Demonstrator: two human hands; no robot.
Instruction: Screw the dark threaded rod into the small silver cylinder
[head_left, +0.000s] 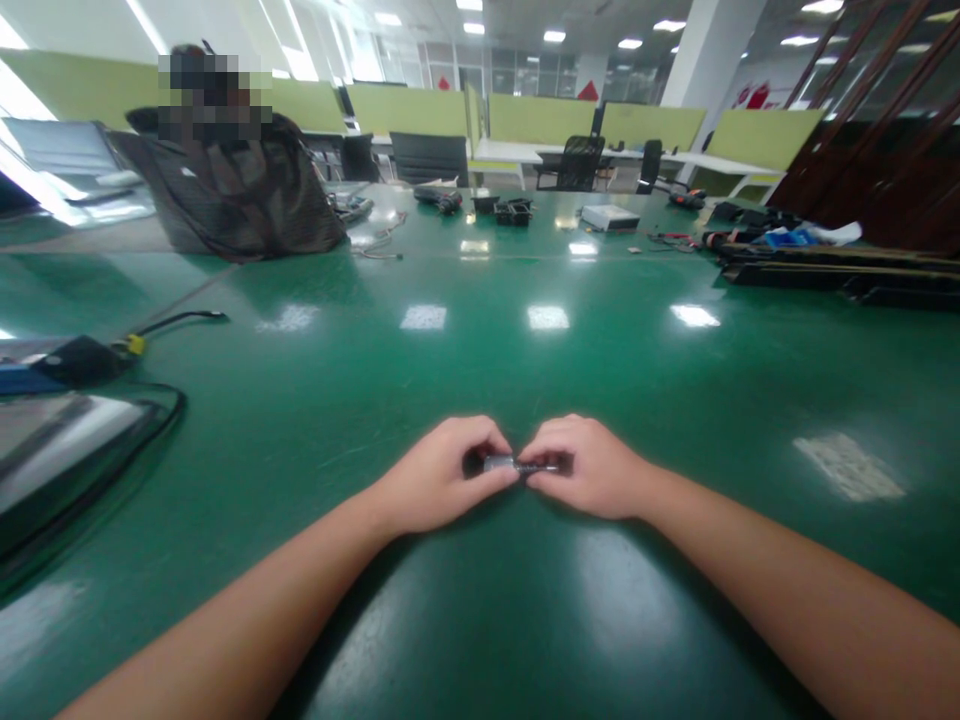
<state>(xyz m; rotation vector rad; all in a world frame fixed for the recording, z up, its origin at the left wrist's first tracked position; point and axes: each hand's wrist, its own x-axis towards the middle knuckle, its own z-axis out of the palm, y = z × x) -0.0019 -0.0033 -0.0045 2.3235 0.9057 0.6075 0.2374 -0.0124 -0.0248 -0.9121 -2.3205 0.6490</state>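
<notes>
Close in front of me, my left hand [450, 475] pinches a small silver metal cylinder [498, 463] between thumb and fingers. A thin dark rod [536, 468] with what looks like a thread or spiral runs out to the right, in line with the cylinder. My right hand [589, 465] has its thumb and fingers closed around this rod. The fingertips of both hands nearly meet, low over the green tabletop [480, 370]. Whether the rod sits inside the cylinder or only touches its end, I cannot tell.
At the left lie a flat device with a black cable [176, 400] and a black lead [184, 318]. A large dark bag [247, 200] stands behind them. Along the far side are a white box [610, 218], black trays [513, 211] and stacked dark panels [832, 275].
</notes>
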